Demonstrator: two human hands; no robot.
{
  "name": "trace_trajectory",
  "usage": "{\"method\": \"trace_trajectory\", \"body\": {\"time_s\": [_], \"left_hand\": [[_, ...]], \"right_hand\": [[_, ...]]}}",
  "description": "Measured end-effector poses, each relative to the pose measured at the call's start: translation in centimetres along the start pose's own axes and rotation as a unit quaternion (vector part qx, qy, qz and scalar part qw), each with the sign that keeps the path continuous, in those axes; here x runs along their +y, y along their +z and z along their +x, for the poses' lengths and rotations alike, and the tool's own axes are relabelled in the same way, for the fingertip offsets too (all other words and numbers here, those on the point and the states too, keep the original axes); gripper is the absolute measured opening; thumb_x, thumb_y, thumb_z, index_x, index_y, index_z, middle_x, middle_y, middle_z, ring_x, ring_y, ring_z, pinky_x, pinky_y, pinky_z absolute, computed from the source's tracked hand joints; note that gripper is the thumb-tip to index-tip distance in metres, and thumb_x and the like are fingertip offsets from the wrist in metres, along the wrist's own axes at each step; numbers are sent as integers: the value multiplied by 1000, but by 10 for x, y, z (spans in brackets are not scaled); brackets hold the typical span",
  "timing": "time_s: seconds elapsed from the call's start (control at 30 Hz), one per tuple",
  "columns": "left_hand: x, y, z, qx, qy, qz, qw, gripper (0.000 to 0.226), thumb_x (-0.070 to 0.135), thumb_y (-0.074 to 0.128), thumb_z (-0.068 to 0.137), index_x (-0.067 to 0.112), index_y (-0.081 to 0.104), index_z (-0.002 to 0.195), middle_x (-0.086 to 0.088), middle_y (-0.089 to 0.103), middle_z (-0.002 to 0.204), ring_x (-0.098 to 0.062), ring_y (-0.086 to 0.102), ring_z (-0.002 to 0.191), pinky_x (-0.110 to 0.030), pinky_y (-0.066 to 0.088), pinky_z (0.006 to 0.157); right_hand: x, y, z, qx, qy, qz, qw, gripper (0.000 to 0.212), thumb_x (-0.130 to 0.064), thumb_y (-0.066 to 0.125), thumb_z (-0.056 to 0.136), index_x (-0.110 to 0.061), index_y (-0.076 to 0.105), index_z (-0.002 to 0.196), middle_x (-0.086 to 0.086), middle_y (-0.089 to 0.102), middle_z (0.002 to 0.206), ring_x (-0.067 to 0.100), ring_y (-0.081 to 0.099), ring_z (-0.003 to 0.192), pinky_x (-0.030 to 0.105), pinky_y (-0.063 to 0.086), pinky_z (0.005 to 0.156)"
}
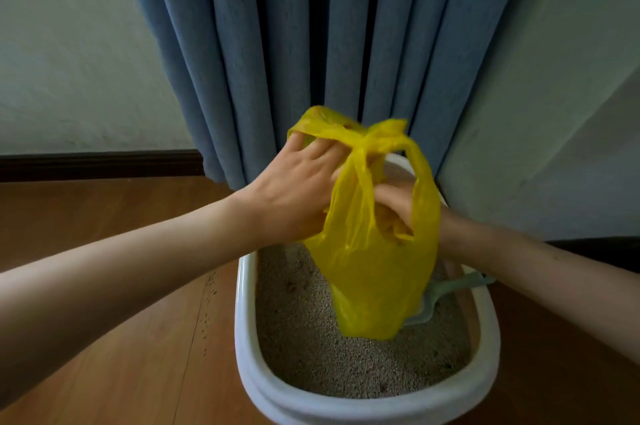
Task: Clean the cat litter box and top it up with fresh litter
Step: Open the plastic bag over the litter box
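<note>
Both arms outstretched, my left hand [294, 189] and right hand [398, 206] pinch the yellow bag's [367, 269] handles above the litter box [246, 320].

No text, label, brand, number or sign is showing legibly anywhere in this view. The surfaces facing the camera are carrying no print that can be read.
</note>
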State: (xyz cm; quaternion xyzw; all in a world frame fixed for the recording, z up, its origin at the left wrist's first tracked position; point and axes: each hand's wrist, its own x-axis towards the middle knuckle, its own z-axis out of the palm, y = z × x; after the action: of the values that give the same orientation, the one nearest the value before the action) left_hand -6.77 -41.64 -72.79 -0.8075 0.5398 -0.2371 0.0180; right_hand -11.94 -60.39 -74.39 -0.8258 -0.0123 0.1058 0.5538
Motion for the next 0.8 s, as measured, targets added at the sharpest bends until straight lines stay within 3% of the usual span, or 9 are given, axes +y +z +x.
{"method": "trace_trajectory", "body": {"time_s": [0.1,0.2,0.23,0.3,0.37,0.47,0.6,0.7,0.8], "left_hand": [[-4,3,-5,-63,-39,-135,988,48,37,52,85,5,65,119,-13,68,113,-26,61,107,-40,41,96],[-15,8,-10,-83,-163,-225,957,17,18,57,90,11,67,101,-7,65,100,-23,61,93,-30,46,76],[-20,12,-13,-105,-203,-224,948,16,15,55,92,14,65,104,-5,61,103,-22,59,95,-29,44,76],[-30,21,-21,-128,-291,-245,916,18,10,51,94,16,62,107,-5,52,105,-23,55,93,-29,40,74],[-38,27,-25,-137,-379,-290,868,19,10,49,95,20,58,107,-7,51,106,-24,53,94,-29,39,73],[-48,38,-33,-126,-537,-380,743,19,10,48,97,16,59,112,-10,54,105,-23,52,94,-33,41,73],[-51,37,-41,0,-638,-590,495,13,2,49,98,5,61,103,-15,62,89,-23,63,77,-39,56,76],[-45,37,-38,23,-621,-658,425,22,0,41,101,8,57,91,-9,65,74,-12,68,53,-24,55,48],[-45,42,-47,21,-593,-719,362,25,0,35,102,8,55,115,-16,64,106,-23,71,81,-30,61,58]], "right_hand": [[-6,3,-12,-68,-30,-6,997,19,-5,61,90,-22,56,85,-11,64,79,-1,62,72,12,50,63],[0,0,-20,-59,-69,-77,993,16,-5,70,77,-14,62,88,21,65,87,35,64,82,50,54,79],[7,-2,-20,-62,-56,-94,992,16,-6,67,74,-11,62,88,23,63,86,38,62,81,52,53,80],[17,-5,-20,-51,4,-115,992,20,-6,66,77,-22,55,80,7,57,78,20,56,73,35,51,78],[27,-9,-19,39,-4,-136,990,29,2,68,80,-21,54,71,1,54,75,10,51,73,24,43,75],[39,-19,-9,74,3,-217,973,15,-9,63,88,-5,59,75,17,63,86,23,59,80,20,39,66],[47,-25,-7,22,173,-200,964,15,-9,52,96,-14,52,81,7,61,64,11,58,44,21,46,41],[56,-20,-2,116,195,38,973,8,0,51,95,0,59,95,13,63,79,19,64,67,23,57,51],[57,-19,3,186,196,318,909,21,11,42,95,2,59,102,11,68,77,19,66,69,19,56,53]]}}
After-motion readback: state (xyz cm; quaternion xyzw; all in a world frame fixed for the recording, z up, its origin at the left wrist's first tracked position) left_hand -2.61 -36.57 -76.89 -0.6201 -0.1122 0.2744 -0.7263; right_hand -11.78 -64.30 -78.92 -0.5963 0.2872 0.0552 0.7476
